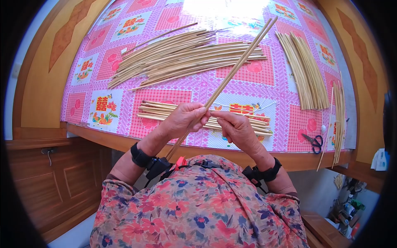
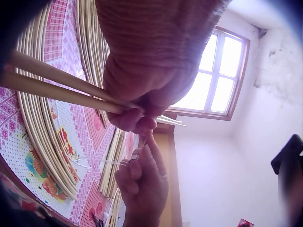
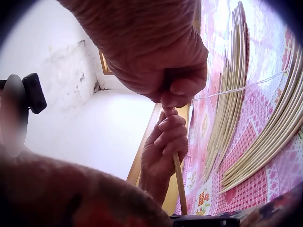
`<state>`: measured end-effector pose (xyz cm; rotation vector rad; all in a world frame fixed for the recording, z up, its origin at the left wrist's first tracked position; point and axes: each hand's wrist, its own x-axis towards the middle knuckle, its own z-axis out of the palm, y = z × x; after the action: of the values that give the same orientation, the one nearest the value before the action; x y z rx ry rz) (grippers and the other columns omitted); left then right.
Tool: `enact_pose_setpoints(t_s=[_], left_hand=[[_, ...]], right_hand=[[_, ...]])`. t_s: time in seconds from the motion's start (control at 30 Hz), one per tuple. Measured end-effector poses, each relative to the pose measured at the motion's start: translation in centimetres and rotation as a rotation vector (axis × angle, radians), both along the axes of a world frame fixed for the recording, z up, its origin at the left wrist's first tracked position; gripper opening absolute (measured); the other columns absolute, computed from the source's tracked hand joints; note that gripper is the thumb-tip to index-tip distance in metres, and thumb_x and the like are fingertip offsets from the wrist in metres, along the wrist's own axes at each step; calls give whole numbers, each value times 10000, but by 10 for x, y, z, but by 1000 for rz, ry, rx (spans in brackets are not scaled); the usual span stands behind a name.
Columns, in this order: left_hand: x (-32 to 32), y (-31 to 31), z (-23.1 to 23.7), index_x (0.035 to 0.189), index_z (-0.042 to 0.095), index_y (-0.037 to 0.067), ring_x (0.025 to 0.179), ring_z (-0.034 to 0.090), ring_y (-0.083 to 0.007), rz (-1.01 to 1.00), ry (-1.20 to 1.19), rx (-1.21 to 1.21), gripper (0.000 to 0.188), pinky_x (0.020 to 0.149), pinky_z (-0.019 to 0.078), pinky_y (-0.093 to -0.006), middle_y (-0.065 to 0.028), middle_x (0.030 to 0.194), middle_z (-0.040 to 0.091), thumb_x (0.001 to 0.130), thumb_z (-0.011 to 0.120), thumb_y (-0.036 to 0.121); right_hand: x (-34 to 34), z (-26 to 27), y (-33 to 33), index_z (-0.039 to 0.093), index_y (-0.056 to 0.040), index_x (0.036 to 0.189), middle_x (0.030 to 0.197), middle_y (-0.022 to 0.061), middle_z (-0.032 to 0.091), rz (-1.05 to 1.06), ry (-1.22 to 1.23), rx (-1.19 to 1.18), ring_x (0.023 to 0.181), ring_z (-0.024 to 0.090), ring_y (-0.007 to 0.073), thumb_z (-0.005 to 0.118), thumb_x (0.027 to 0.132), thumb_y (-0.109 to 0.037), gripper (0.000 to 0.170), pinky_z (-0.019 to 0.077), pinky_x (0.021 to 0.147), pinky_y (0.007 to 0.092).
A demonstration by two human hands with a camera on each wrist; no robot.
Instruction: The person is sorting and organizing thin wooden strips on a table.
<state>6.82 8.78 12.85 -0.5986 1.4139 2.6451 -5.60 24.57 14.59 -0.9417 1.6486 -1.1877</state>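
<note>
Two long thin sticks (image 1: 244,56) slant up to the right in the head view, and the left hand (image 1: 186,119) grips them near their middle. The right hand (image 1: 240,130) meets it there, its fingertips pinching a white string (image 1: 264,103) against the sticks. In the left wrist view the sticks (image 2: 61,90) run into the curled fingers of the left hand (image 2: 151,61), with the right hand (image 2: 144,189) just below. The right wrist view shows the string (image 3: 246,87) trailing from the right hand (image 3: 151,56); the exact wrap at the fingertips is hidden.
Loose sticks (image 1: 198,58) lie in a wide pile across the table's far side. More sticks (image 1: 161,110) lie beneath the hands. A dense bundle (image 1: 306,74) and a thinner one (image 1: 338,120) are at the right, beside black-handled scissors (image 1: 316,143). The patterned cloth (image 1: 107,132) covers the table.
</note>
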Motion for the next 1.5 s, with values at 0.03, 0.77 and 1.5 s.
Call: enact_pose_setpoints(t_s=[0.03, 0.77, 1.5], left_hand=[[1, 0, -1, 866, 541, 5, 476, 442, -39, 2, 3, 3, 212, 421, 371, -157, -13, 693, 525, 909, 439, 186], [7, 5, -4, 884, 564, 32, 509, 435, -13, -23, -11, -288, 204, 429, 324, -134, 31, 658, 527, 907, 457, 204], [7, 15, -19, 876, 564, 14, 519, 409, -25, -85, -22, -164, 204, 427, 307, -160, 20, 658, 498, 902, 464, 190]], right_hand=[[0, 0, 0, 558, -122, 1128, 550, -14, 468, 0, 1, 0, 456, 434, 38, 468, 873, -92, 272, 377, 400, 199], [3, -11, 1, 552, -97, 1122, 566, 34, 478, 29, 76, -43, 479, 463, 88, 480, 844, -74, 288, 407, 459, 254], [4, -30, 13, 565, -59, 1042, 602, -12, 488, -7, 14, -15, 496, 448, 50, 498, 856, -77, 199, 383, 454, 208]])
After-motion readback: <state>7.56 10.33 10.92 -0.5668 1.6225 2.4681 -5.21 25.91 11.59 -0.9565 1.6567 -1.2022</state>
